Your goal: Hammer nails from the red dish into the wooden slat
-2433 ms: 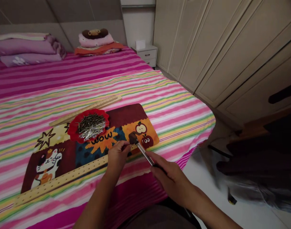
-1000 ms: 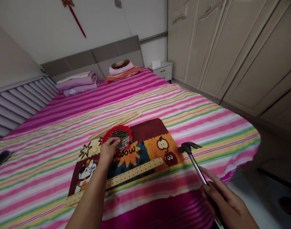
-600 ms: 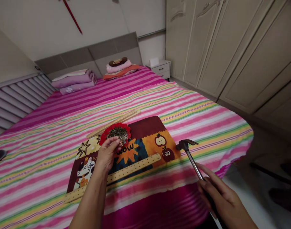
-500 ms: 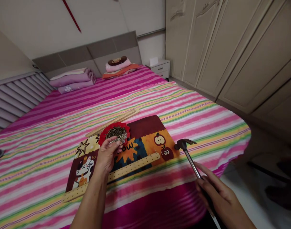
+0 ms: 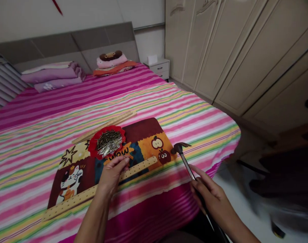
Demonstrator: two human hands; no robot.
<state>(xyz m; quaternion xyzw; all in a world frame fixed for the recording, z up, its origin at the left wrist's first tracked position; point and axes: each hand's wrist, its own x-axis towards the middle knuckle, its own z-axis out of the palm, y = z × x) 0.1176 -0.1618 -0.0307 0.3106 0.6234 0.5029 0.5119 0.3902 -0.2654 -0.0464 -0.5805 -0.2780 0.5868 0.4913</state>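
My left hand (image 5: pixel 112 174) is closed in a pinch on a thin nail, mostly hidden by the fingertips, just above a perforated wooden strip (image 5: pixel 141 165). That strip lies along the near edge of a patterned mat (image 5: pixel 144 127). Beyond the hand, a red scalloped bowl (image 5: pixel 92 144) rests on the mat, holding a heap of nails (image 5: pixel 108 141). My right hand (image 5: pixel 211 193) grips a claw hammer (image 5: pixel 186 164) by its dark handle, its metal head near the mat's right corner. Behind the bowl lies another light wooden strip or strips (image 5: pixel 105 126).
Everything lies on a bed with a striped cover (image 5: pixel 194 116), whose edge drops off at the right. Folded purple bedding (image 5: pixel 55 75) and a stack with a brown plush pillow (image 5: pixel 111 55) sit by the headboard. A nightstand (image 5: pixel 160 68) and wardrobe (image 5: pixel 207 50) stand beyond.
My left hand has come away from the bowl of nails toward the near wooden strip. The view has turned right, so the bed and hammer appear further left; my right hand keeps its grip.
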